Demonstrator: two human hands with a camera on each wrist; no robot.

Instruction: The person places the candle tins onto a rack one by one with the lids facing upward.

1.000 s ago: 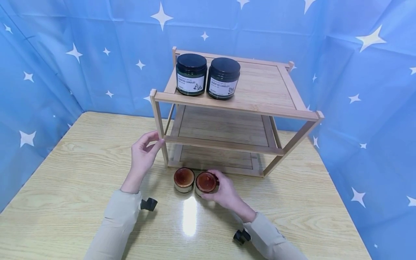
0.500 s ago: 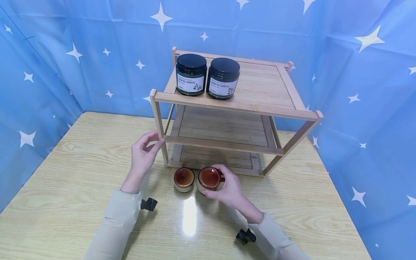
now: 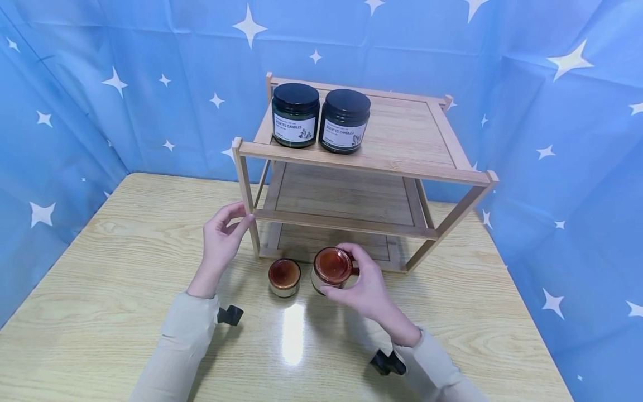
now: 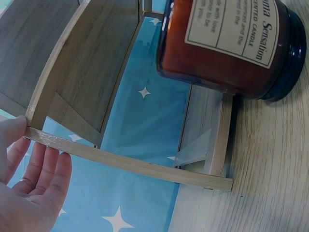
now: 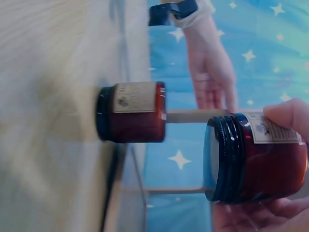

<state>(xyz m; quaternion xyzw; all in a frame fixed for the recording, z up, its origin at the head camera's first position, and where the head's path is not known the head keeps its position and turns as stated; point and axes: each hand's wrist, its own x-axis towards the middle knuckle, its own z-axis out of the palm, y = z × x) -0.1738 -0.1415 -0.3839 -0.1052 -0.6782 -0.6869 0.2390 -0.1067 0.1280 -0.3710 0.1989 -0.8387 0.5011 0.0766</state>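
Note:
My right hand (image 3: 370,287) grips an amber glass candle jar (image 3: 332,266) from its right side, fingers and thumb around it. The right wrist view shows that jar (image 5: 273,162) with its black lid facing the tabletop, raised above it. A second amber candle jar (image 3: 284,276) stands upside down on its lid, just left of the held one. My left hand (image 3: 221,237) pinches the front left post (image 3: 246,181) of a wooden rack. In the left wrist view, thumb and fingers lie on either side of that post (image 4: 120,162).
The three-level wooden rack (image 3: 397,167) stands at the back of the wooden table (image 3: 125,268). On its top level, toward the left, are two dark green candle jars (image 3: 295,120) with black lids. A blue star-patterned cloth (image 3: 176,67) hangs behind and at the sides.
My right hand has lifted the amber candle jar off the table and moved it a little right and toward the rack. The left hand and the other jars have stayed put.

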